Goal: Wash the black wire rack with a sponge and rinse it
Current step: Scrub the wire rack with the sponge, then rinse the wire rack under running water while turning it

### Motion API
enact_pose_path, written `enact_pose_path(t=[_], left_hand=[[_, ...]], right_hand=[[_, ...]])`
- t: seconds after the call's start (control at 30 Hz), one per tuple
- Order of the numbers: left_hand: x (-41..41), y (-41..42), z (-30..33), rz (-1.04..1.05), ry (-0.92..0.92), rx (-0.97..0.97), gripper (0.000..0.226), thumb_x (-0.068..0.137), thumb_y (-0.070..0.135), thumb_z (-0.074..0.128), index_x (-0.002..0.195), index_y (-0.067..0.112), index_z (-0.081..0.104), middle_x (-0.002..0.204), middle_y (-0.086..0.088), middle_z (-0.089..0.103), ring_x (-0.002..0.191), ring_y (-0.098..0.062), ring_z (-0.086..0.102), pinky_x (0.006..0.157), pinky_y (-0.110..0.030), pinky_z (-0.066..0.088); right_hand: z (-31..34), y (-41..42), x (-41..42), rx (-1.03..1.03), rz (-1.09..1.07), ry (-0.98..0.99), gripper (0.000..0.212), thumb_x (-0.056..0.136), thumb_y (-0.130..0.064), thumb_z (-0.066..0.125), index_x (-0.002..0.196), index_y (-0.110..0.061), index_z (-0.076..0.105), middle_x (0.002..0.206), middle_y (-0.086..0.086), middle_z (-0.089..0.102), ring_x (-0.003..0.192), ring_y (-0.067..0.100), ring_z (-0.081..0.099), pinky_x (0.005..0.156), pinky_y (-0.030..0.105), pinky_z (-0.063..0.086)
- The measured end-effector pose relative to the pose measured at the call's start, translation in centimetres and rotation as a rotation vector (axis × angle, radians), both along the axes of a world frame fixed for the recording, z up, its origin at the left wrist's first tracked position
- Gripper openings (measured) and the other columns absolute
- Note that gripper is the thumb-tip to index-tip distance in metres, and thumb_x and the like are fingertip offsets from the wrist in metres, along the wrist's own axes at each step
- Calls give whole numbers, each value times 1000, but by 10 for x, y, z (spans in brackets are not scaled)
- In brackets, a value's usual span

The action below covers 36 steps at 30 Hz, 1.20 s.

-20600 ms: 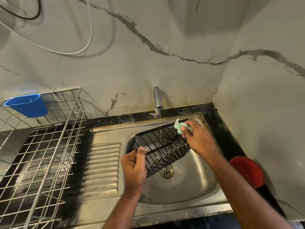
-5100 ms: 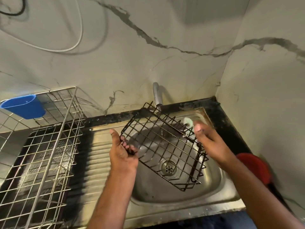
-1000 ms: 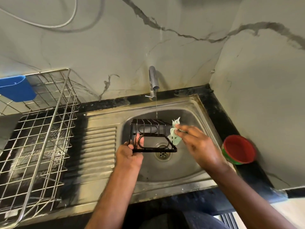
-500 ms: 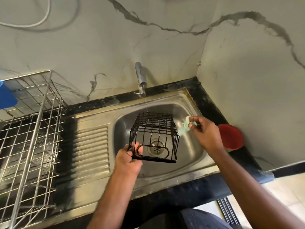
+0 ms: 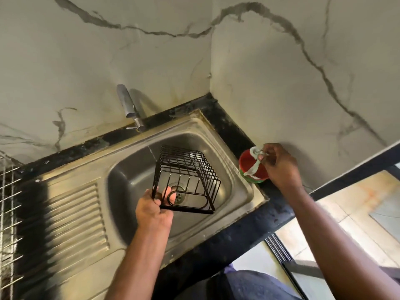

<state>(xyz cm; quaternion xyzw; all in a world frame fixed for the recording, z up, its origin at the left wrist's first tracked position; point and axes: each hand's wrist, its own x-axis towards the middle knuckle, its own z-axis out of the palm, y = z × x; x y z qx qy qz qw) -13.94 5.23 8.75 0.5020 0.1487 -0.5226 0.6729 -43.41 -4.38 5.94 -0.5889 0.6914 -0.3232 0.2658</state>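
The black wire rack [image 5: 186,178] is held above the basin of the steel sink [image 5: 138,176], lifted clear of the drain [image 5: 178,192], which is seen through its bars. It is tilted, with its open end turned toward the camera. Its near left corner, at about 7 o'clock on the rack, is gripped by the left hand [image 5: 154,210], whose fingers are curled round the frame wire there. A thin stream of water is seen falling from the tap [image 5: 129,108], which stands at 11 o'clock from the rack, and it passes just beside the rack's far left edge; whether the water touches the wire cannot be told.

The right hand [image 5: 279,165] is held at 3 o'clock from the rack, well apart from it, over the black table [image 5: 229,237] beyond the sink's right rim. A pale green sponge [image 5: 255,163], thin and ragged, is pinched between its fingers and hangs down over a red bowl [image 5: 252,169] that sits on the table against the marble wall [image 5: 281,72]. At 9 o'clock, at the frame's left edge, part of a silver wire dish rack [image 5: 7,213] is seen beside the ribbed draining board [image 5: 75,217].
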Motion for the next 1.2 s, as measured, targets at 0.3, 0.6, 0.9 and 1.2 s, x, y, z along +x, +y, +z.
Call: enact_pose_path(t=[0.3,0.6,0.9,1.2], left_hand=[[-5,-9,-5,-33,-37,45,38,95,-3,28,61,10,39,42,0,28,31,-14,46,33,-21,36],[12,-3,-2,52,-63,87,39,105,10,37,67,9,47,39,0,36,36,-18,60,34,-21,43],[46,1,-5,90,-67,169,34,107,19,42,76,9,53,49,-3,40,50,-20,64,35,-24,49],[88,-22,-9,-13,-99,183,29,103,30,53,85,9,59,38,1,33,50,-23,71,37,-29,53]], right_hand=[[-1,-1,15,37,92,93,19,95,-12,60,110,-19,69,102,-4,60,89,15,56,65,15,39],[-5,-18,78,-4,332,53,12,95,-15,64,102,-22,70,96,-12,68,84,-1,62,71,2,39],[-13,-40,137,-5,420,18,12,94,-24,67,105,-22,72,104,-9,73,91,3,67,85,21,53],[-4,-71,231,166,515,-286,19,101,-23,57,111,-17,72,97,-5,74,91,13,71,83,27,58]])
